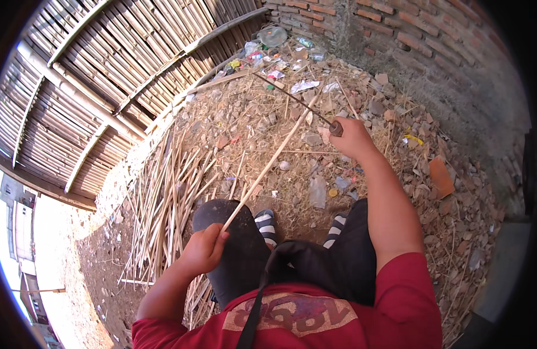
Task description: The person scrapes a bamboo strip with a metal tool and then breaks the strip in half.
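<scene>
My left hand [203,250] is closed round the lower end of a long, pale bamboo strip [268,166], above my left knee. The strip slants up and away to the right. My right hand [355,139] grips the thick brown handle of a long, thin, dark metal blade [293,100], which points to the far left. The blade crosses the strip near its far end; whether the two touch I cannot tell. On the ground to my left lies a loose pile of similar bamboo strips [163,200].
A slatted bamboo wall [158,52] rises at the left, and a brick wall [408,41] at the far right. Rubble, straw and litter cover the ground between them. A broken orange tile [441,177] lies at the right. My striped sandals [266,227] rest on the dirt.
</scene>
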The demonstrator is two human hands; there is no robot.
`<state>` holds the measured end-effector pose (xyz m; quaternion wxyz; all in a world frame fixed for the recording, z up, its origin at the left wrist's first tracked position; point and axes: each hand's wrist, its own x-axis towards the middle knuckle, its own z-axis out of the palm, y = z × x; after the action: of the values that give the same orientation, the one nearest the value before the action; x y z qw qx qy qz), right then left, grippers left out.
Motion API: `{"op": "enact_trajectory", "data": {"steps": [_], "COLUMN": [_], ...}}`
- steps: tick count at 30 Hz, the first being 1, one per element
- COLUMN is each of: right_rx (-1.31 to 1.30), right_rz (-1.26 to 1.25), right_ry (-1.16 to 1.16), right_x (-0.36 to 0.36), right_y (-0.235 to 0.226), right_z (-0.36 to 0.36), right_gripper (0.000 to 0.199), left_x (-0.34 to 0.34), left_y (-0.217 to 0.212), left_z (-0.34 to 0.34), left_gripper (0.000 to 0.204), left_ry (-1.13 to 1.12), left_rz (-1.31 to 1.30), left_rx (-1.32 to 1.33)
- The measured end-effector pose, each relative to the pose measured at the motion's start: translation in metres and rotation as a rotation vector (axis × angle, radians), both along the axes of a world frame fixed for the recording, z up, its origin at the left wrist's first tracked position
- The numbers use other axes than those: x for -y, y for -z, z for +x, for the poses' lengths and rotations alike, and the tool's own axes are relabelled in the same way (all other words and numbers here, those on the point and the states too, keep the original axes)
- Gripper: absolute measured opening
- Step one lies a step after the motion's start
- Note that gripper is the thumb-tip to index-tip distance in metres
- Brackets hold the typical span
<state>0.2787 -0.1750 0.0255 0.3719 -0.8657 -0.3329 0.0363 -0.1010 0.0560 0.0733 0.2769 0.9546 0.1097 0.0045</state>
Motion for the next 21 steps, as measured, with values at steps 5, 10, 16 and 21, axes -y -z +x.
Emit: {"op": "enact_trajectory", "data": {"steps": [5,10,16,21], "right_rx": [0.216,-0.053,-0.524,-0.611], "right_rz": [-0.17,-0.002,0.326,0.503], "right_ry": [-0.325,0.11,0.396,0.475], "right_x": [-0.023,0.001,0.046,0.034], "right_y": [-0.011,0.012,0.069,0.064], "right_z": [-0.034,0.013,0.06,0.053], "right_gripper": [0.02,0.026,0.019,0.015], "left_x": [0.001,-0.015,-0.055,-0.127], "left_y": [0.002,-0.002,-0.001,0.018], "left_z": [0.003,-0.023,-0.06,-0.099], "left_gripper": [0.02,0.02,0.027,0.029], "left_ry": [-0.027,-0.097,-0.303,-0.482], "left_rz": [-0.066,-0.11,0.023,0.127], "left_rx": [-0.001,-0.014,-0.113,-0.107]}}
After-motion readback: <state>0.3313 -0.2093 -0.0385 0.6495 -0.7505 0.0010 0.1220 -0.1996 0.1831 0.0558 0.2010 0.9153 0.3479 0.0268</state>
